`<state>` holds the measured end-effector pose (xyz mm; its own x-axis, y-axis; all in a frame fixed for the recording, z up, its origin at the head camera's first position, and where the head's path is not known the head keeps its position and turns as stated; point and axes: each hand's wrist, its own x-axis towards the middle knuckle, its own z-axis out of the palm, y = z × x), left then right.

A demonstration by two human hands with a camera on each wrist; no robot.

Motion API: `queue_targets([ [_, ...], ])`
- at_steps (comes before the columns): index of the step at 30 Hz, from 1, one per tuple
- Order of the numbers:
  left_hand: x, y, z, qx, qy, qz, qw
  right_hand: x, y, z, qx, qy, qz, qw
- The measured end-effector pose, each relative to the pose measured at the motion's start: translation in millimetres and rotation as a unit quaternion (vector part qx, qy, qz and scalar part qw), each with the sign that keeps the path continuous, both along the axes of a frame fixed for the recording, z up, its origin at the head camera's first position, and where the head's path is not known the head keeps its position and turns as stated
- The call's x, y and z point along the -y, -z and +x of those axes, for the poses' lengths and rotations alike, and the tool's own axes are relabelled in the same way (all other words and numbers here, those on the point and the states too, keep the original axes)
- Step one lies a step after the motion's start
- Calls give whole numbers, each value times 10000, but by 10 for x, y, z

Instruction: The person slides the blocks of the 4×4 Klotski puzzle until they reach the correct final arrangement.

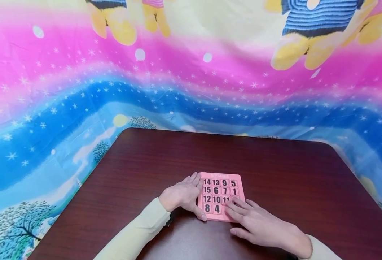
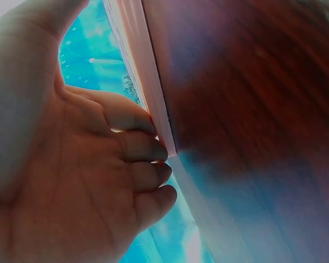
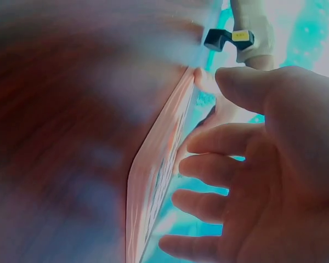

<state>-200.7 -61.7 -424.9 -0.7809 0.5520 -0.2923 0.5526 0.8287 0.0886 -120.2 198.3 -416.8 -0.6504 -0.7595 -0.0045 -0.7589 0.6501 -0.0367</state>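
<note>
A pink number slide puzzle [image 1: 216, 190] with black numerals on its square tiles lies flat on the table. My left hand [image 1: 184, 195] rests along its left side, fingers near the far corner and thumb at the near corner. In the left wrist view, the fingertips touch the puzzle's side edge [image 2: 148, 71]. My right hand [image 1: 259, 222] reaches over the lower right part with fingers extended, fingertips at the tile marked 11. It covers the tiles in that corner. From the right wrist view, the right fingers [image 3: 208, 170] are spread above the puzzle's face, thumb held apart.
The dark brown wooden table [image 1: 145, 155] has rounded far corners. Behind and beside it hangs a colourful printed cloth [image 1: 178, 72] with bears, snowflakes and trees. A black device with a yellow label [image 3: 230, 37] sits on the left wrist.
</note>
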Motion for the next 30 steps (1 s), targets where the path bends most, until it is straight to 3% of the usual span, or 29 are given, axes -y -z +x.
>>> queue_targets([
  [7, -10, 10, 3, -74, 9, -45, 10000, 128, 23, -7, 127, -100, 167, 9997],
  [14, -9, 5, 5, -85, 2, -8, 10000, 223, 57, -20, -23, -338, 200, 9992],
  [24, -15, -19, 5, -62, 6, 0, 10000, 227, 64, -27, 36, -285, 327, 9991],
  [30, -15, -13, 11, -24, -34, -6, 10000, 179, 52, -31, 291, -181, 301, 9990],
])
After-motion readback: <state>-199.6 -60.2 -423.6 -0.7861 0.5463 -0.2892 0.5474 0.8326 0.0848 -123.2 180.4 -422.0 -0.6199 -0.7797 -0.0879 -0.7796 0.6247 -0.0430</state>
